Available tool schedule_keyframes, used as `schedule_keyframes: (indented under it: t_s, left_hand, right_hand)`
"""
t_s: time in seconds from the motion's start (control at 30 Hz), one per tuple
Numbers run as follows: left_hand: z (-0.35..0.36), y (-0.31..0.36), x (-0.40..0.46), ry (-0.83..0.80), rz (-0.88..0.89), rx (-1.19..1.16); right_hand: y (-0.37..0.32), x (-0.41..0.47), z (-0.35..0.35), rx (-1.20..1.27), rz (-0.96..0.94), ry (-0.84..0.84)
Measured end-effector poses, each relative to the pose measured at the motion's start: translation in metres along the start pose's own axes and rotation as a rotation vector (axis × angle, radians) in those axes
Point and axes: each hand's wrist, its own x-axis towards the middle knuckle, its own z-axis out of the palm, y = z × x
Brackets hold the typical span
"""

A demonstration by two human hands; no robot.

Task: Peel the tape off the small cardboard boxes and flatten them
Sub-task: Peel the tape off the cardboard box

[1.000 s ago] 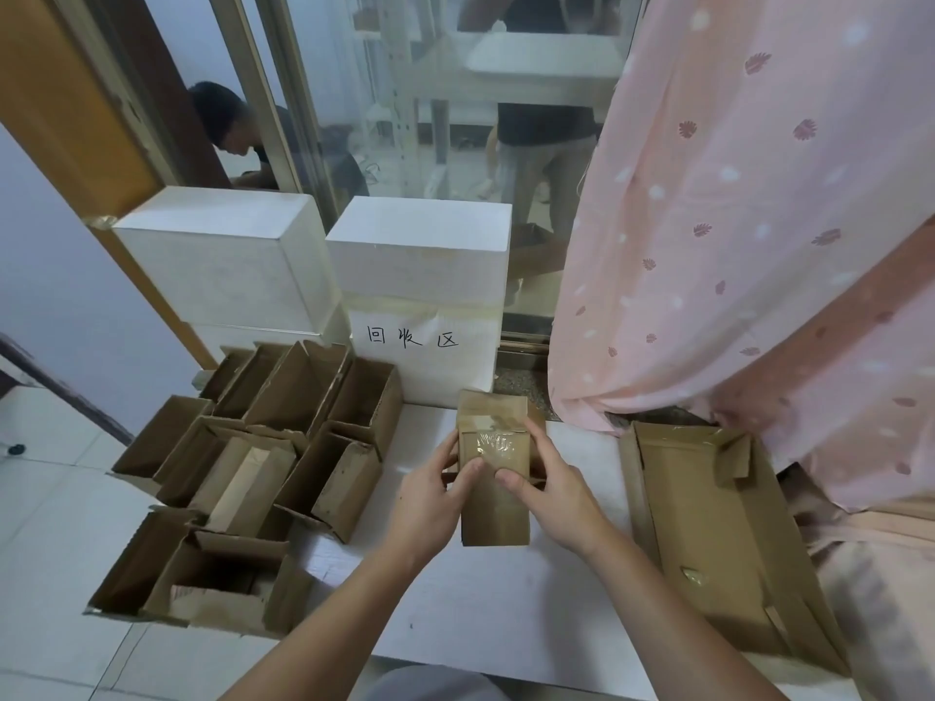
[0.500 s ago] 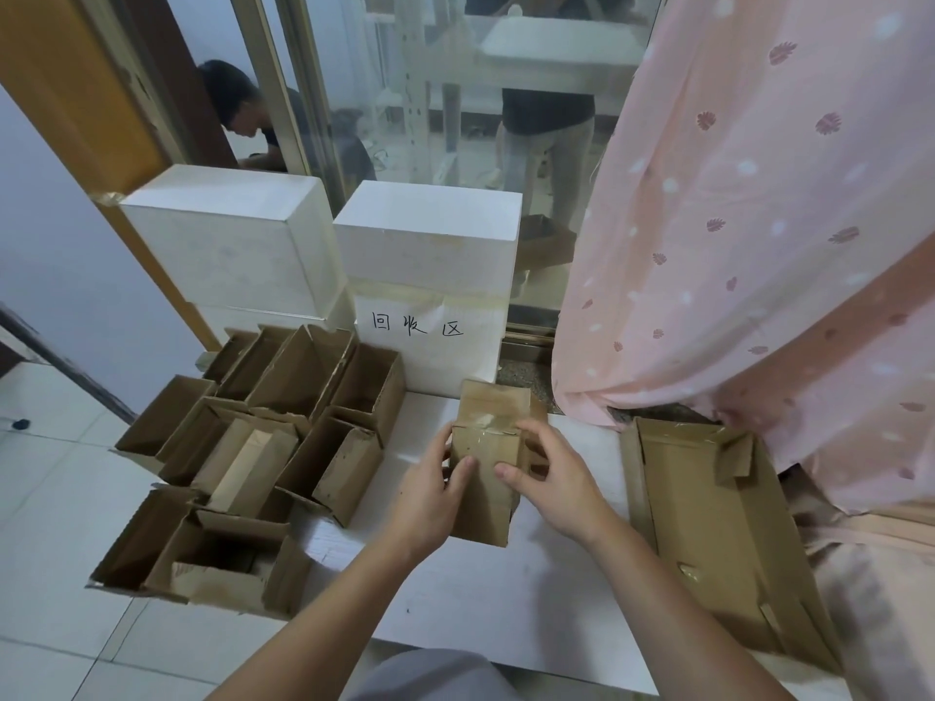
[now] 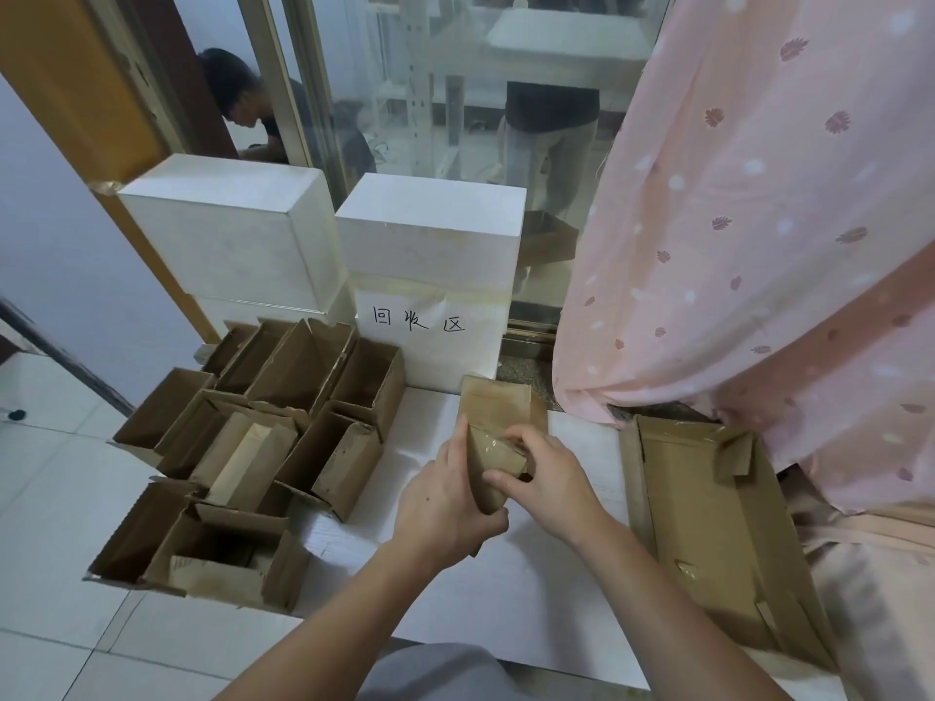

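Here, the largest thing by far is the pink patterned curtain, hanging well to the right of the fingers and beyond them. The white table spreads under both hands. Beyond the fingertips stand two white foam boxes, the nearer one bearing a paper label with handwritten characters. Right of the right hand's fingers lies a flattened cardboard tray with scraps of clear tape on it. Left of the left hand's fingers sits a cluster of opened brown boxes, flaps up, some nested in others.

Between the fingers is the small cardboard box, held just above the table with its far flap standing up past the fingertips. The left hand wraps its curled fingers round the box's near left side, thumb along the edge. The right hand curls over the right side, thumb and forefinger pinching at the shiny clear tape across the box's face.
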Motion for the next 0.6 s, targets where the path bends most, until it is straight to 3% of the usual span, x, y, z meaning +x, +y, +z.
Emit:
schedule_keyframes:
  t_s: [0.47,0.6]
  left_hand:
    - [-0.014,-0.003,0.007,0.052,0.044,-0.017]
    - [-0.017,-0.008,0.006,0.052,0.043,-0.004]
  right_hand:
    - [-0.019,0.008,0.008,-0.062,-0.103,0.207]
    - [-0.027,0.009,0.003,-0.076,-0.077,0.096]
